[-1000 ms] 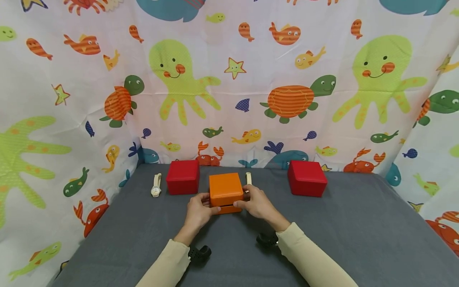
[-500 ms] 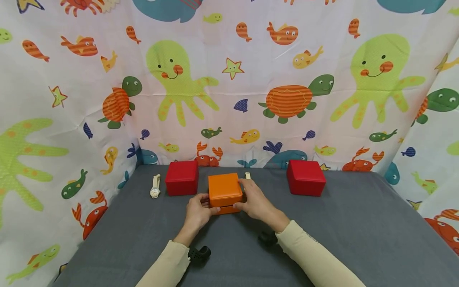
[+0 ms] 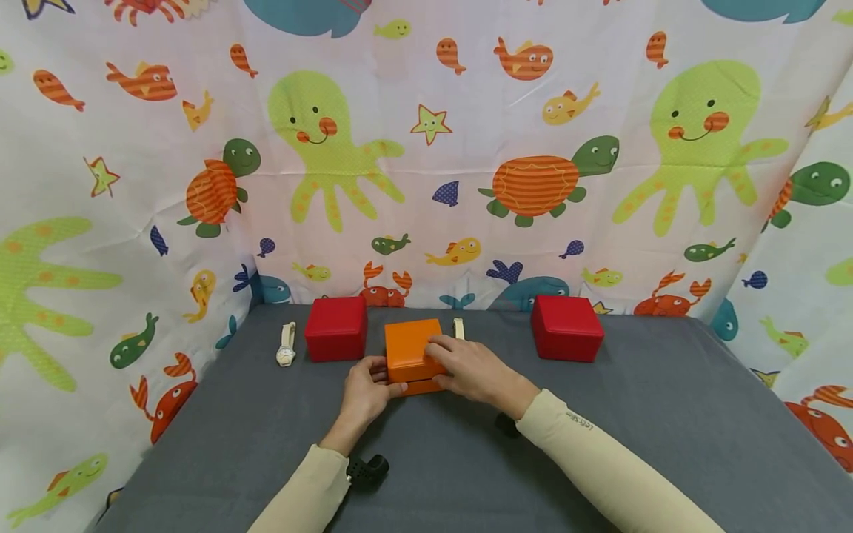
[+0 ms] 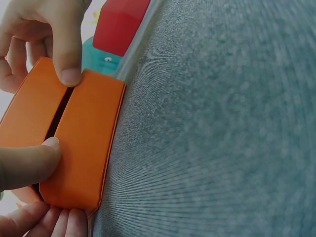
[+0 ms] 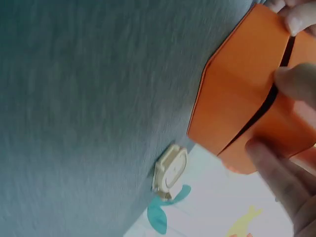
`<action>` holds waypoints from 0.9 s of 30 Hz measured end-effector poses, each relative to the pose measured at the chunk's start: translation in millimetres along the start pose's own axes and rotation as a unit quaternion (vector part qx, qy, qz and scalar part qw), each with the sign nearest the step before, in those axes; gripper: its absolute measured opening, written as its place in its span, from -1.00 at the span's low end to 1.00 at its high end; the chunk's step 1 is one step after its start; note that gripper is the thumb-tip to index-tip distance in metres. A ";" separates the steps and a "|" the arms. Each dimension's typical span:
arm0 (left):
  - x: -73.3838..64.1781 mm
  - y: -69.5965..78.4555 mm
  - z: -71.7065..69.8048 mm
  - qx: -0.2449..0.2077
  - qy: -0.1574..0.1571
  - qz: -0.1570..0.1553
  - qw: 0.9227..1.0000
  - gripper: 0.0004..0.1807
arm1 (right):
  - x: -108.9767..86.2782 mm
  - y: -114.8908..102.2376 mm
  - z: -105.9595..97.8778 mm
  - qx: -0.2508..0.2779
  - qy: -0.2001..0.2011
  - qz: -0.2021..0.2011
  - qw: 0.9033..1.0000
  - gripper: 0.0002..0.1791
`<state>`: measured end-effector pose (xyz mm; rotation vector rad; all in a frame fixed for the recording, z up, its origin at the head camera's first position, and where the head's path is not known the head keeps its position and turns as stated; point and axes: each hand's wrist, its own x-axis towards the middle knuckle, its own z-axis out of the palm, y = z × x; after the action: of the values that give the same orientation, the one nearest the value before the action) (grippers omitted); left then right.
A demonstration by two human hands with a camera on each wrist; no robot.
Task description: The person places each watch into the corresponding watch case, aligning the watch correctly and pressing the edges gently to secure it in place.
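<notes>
An orange box (image 3: 408, 348) sits on the grey cloth, its lid lowered, with a dark slit along the front seam between lid and base. My left hand (image 3: 363, 394) grips its left side; in the left wrist view the left thumb (image 4: 29, 165) lies at the seam and the fingers curl around the base. On the other side, my right hand (image 3: 476, 371) holds the lid's right part, thumb by the seam at the front. The right wrist view has right fingers (image 5: 279, 175) against the box's right side. What is inside is hidden.
A red box (image 3: 336, 329) stands just left of the orange one, and another red box (image 3: 566, 329) farther right. A cream-strapped watch (image 3: 286, 344) lies at far left. A second watch (image 3: 458, 328) lies behind my right hand. A printed sea-animal curtain (image 3: 426, 185) hangs behind.
My right hand has shifted from the orange box's right side up and leftward, its fingers now over the lid's right edge. The left hand stays in place.
</notes>
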<state>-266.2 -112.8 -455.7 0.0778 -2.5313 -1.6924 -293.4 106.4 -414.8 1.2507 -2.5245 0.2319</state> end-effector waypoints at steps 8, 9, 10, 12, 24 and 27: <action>0.0 -0.2 1.2 0.005 0.006 0.002 1.000 -0.37 | 5.5 8.1 -5.8 -0.038 0.001 -0.069 0.997 -0.69; 0.1 -0.4 1.5 0.004 0.006 0.003 1.000 -0.37 | 6.2 9.4 -6.5 -0.040 -0.001 -0.073 0.997 -0.71; 0.0 -0.3 1.7 0.002 0.006 0.001 1.000 -0.37 | 7.0 10.5 -7.3 -0.036 -0.004 -0.072 0.997 -0.72; -0.1 -0.8 1.1 -0.002 0.006 -0.002 1.000 -0.36 | 9.6 11.8 -8.8 -0.025 -0.010 -0.067 0.997 -0.72; 1.1 -0.5 1.7 -0.022 0.001 -0.006 1.000 -0.36 | 33.1 23.5 -36.7 0.102 -0.086 0.019 0.991 -0.65; 1.5 -0.8 1.7 -0.026 -0.001 -0.003 1.000 -0.37 | 40.7 30.2 -43.6 0.145 -0.097 0.043 0.984 -0.65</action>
<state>-267.9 -111.7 -457.0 0.0789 -2.4888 -1.7616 -331.6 106.5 -360.0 1.3269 -2.7927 0.5401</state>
